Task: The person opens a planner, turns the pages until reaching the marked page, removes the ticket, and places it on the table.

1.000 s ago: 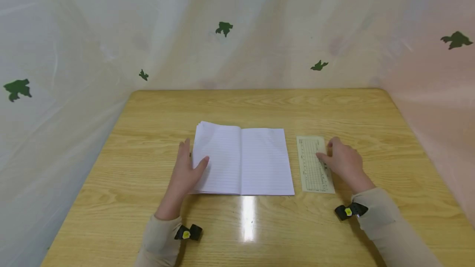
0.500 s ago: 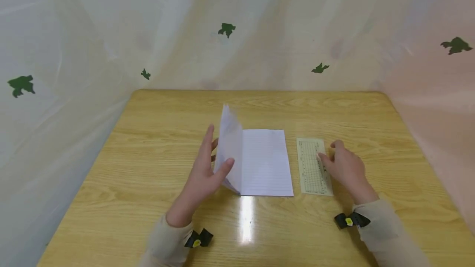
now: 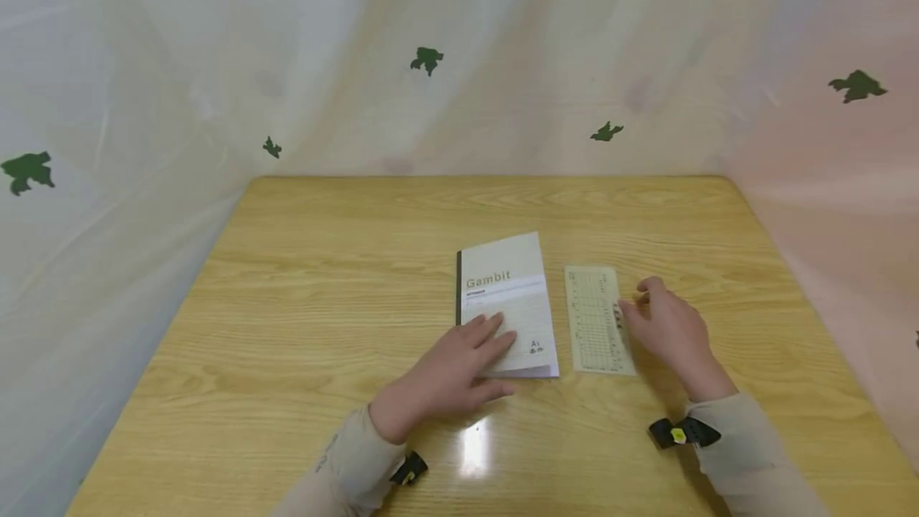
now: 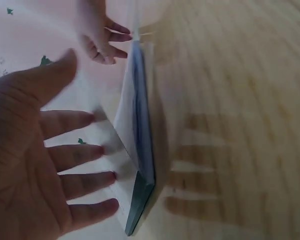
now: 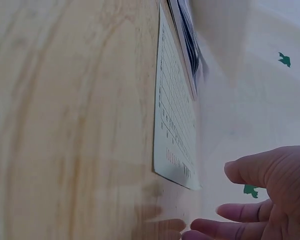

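A notebook [image 3: 506, 262] with a pale cover reading "Gambit" and a dark spine lies closed on the table. Its cover lifts a little at the free edge, as the left wrist view of the notebook [image 4: 136, 120] shows. My left hand [image 3: 452, 369] rests on the lower part of the cover, fingers straight and spread. To the notebook's right lies a pale printed form [image 3: 594, 325] with a ruled grid. Beside its right edge is my right hand [image 3: 668, 329], fingers loosely bent. In the right wrist view, that hand [image 5: 270, 200] stands apart from the form [image 5: 175, 125] and holds nothing.
The wooden table [image 3: 323, 262] has rounded far corners. A pale curtain [image 3: 517, 62] with green bird shapes hangs behind it and along both sides. Black bands with small devices sit on both wrists.
My left hand has swung the notebook's left half over to the right, so the open pages have become a closed notebook with its cover up. The right hand stays beside the form.
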`<state>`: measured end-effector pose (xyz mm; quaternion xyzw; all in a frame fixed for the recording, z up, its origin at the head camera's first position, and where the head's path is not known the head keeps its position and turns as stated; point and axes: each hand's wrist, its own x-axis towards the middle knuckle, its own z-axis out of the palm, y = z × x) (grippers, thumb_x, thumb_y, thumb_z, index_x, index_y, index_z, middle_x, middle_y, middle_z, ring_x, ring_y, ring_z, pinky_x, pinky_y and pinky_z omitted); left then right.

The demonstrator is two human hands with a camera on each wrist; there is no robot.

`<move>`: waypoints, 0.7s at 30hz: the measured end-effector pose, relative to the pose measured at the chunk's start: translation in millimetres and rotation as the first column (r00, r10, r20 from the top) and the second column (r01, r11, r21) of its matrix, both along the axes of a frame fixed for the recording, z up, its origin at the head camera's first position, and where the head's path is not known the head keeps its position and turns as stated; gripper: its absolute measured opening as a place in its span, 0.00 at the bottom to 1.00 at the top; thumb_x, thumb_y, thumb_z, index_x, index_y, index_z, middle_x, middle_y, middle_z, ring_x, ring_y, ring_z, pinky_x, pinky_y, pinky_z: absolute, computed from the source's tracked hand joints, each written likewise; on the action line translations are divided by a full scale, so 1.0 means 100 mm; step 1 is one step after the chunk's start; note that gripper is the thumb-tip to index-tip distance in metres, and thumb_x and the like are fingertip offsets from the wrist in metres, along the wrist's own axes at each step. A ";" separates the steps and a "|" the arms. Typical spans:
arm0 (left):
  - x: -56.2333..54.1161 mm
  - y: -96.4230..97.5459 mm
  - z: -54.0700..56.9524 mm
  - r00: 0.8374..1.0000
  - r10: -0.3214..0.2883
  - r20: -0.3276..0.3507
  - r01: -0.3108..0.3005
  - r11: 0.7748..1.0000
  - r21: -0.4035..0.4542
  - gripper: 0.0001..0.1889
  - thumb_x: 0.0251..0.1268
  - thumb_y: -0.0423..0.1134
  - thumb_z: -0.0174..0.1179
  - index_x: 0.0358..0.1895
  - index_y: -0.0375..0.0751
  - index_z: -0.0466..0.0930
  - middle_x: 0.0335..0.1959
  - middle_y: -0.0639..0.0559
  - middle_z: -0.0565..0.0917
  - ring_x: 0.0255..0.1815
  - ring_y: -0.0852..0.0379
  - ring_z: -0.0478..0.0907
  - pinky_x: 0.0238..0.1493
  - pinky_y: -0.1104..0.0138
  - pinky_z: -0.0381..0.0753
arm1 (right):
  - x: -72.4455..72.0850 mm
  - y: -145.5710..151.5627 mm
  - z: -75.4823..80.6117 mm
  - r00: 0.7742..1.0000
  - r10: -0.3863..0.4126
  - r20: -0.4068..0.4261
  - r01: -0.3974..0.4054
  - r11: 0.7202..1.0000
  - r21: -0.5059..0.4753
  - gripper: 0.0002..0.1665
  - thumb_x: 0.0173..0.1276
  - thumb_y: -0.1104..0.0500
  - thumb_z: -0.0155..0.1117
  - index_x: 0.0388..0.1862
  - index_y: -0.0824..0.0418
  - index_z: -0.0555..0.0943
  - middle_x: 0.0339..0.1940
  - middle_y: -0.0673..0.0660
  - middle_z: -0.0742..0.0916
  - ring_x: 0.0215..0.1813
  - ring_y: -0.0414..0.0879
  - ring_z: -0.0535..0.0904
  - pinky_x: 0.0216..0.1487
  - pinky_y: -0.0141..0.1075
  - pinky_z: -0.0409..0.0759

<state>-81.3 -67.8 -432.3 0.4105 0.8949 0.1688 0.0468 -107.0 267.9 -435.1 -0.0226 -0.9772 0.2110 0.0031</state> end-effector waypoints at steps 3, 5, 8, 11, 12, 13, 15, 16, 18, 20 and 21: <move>0.02 0.01 -0.04 0.998 0.017 0.058 -0.009 0.991 -0.137 0.36 0.68 0.59 0.54 0.74 0.46 0.62 0.77 0.41 0.54 0.76 0.39 0.51 0.73 0.49 0.54 | 0.00 -0.01 -0.01 1.000 0.013 0.007 -0.013 1.000 -0.005 0.29 0.73 0.49 0.56 0.58 0.73 0.70 0.52 0.74 0.80 0.47 0.67 0.79 0.39 0.55 0.76; 0.02 0.02 -0.06 0.996 0.029 0.080 -0.014 0.983 -0.183 0.35 0.68 0.58 0.55 0.74 0.47 0.62 0.77 0.42 0.53 0.77 0.40 0.49 0.73 0.49 0.53 | 0.00 -0.01 -0.01 1.000 0.021 0.010 -0.021 1.000 -0.007 0.29 0.73 0.49 0.56 0.59 0.73 0.70 0.53 0.74 0.80 0.48 0.68 0.78 0.41 0.56 0.76; 0.01 0.02 -0.09 0.994 0.039 0.100 -0.018 0.980 -0.197 0.35 0.68 0.57 0.56 0.74 0.48 0.62 0.77 0.43 0.53 0.77 0.40 0.48 0.73 0.50 0.52 | 0.00 -0.02 0.00 0.999 0.039 0.004 -0.039 0.999 -0.006 0.29 0.73 0.50 0.56 0.59 0.74 0.71 0.54 0.75 0.80 0.50 0.69 0.78 0.43 0.58 0.76; -0.01 0.02 -0.10 0.995 0.040 0.091 -0.023 0.984 -0.176 0.34 0.68 0.56 0.56 0.73 0.46 0.64 0.77 0.42 0.55 0.77 0.40 0.49 0.73 0.49 0.53 | 0.01 -0.04 0.01 0.998 0.060 -0.010 -0.060 0.998 -0.018 0.28 0.74 0.52 0.56 0.60 0.74 0.70 0.56 0.75 0.79 0.52 0.69 0.77 0.45 0.60 0.75; -0.02 0.02 -0.10 0.995 0.041 0.086 -0.026 0.987 -0.160 0.33 0.68 0.56 0.56 0.72 0.45 0.65 0.76 0.42 0.56 0.76 0.40 0.51 0.73 0.49 0.54 | 0.01 -0.05 0.01 0.997 0.070 -0.016 -0.071 0.997 -0.025 0.28 0.74 0.52 0.56 0.61 0.74 0.70 0.57 0.75 0.78 0.53 0.70 0.76 0.46 0.61 0.75; -0.03 0.01 -0.11 0.996 0.041 0.080 -0.029 0.989 -0.142 0.33 0.68 0.55 0.56 0.72 0.44 0.66 0.76 0.41 0.58 0.76 0.40 0.53 0.72 0.49 0.55 | 0.02 -0.06 0.01 0.996 0.082 -0.024 -0.083 0.996 -0.035 0.29 0.74 0.52 0.55 0.62 0.74 0.70 0.58 0.76 0.77 0.55 0.70 0.75 0.48 0.62 0.74; -0.04 0.00 -0.12 0.997 0.049 0.062 -0.043 0.994 -0.103 0.32 0.69 0.55 0.56 0.70 0.43 0.68 0.74 0.40 0.61 0.74 0.40 0.57 0.71 0.50 0.57 | 0.04 -0.08 0.02 0.993 0.107 -0.043 -0.109 0.993 -0.049 0.29 0.75 0.53 0.55 0.64 0.74 0.69 0.61 0.76 0.74 0.59 0.72 0.72 0.53 0.64 0.71; -0.05 -0.01 -0.14 0.997 0.058 0.057 -0.054 0.995 -0.083 0.31 0.69 0.55 0.56 0.70 0.42 0.69 0.73 0.40 0.62 0.73 0.40 0.59 0.71 0.51 0.59 | 0.05 -0.10 0.02 0.991 0.122 -0.060 -0.125 0.991 -0.052 0.30 0.75 0.53 0.55 0.64 0.74 0.68 0.63 0.77 0.73 0.61 0.72 0.70 0.56 0.65 0.69; -0.07 -0.04 -0.14 0.994 0.089 0.061 -0.086 0.995 -0.044 0.31 0.69 0.55 0.56 0.70 0.41 0.69 0.73 0.40 0.64 0.72 0.41 0.61 0.71 0.53 0.61 | 0.07 -0.13 0.01 0.985 0.146 -0.089 -0.151 0.987 -0.050 0.31 0.75 0.53 0.55 0.66 0.74 0.67 0.66 0.77 0.70 0.64 0.74 0.66 0.59 0.67 0.66; -0.09 -0.09 -0.13 0.990 0.127 0.061 -0.127 0.992 -0.003 0.31 0.70 0.54 0.56 0.70 0.41 0.68 0.73 0.41 0.64 0.72 0.42 0.62 0.70 0.54 0.62 | 0.09 -0.16 0.01 0.978 0.169 -0.125 -0.174 0.984 -0.030 0.32 0.75 0.52 0.55 0.68 0.74 0.65 0.68 0.77 0.68 0.66 0.74 0.63 0.60 0.68 0.64; -0.10 -0.11 -0.12 0.987 0.149 0.065 -0.150 0.988 0.023 0.31 0.69 0.53 0.57 0.70 0.41 0.68 0.73 0.41 0.64 0.72 0.43 0.62 0.70 0.54 0.62 | 0.10 -0.18 0.01 0.971 0.185 -0.149 -0.189 0.982 -0.013 0.33 0.75 0.52 0.56 0.69 0.73 0.65 0.68 0.77 0.67 0.66 0.74 0.63 0.60 0.68 0.64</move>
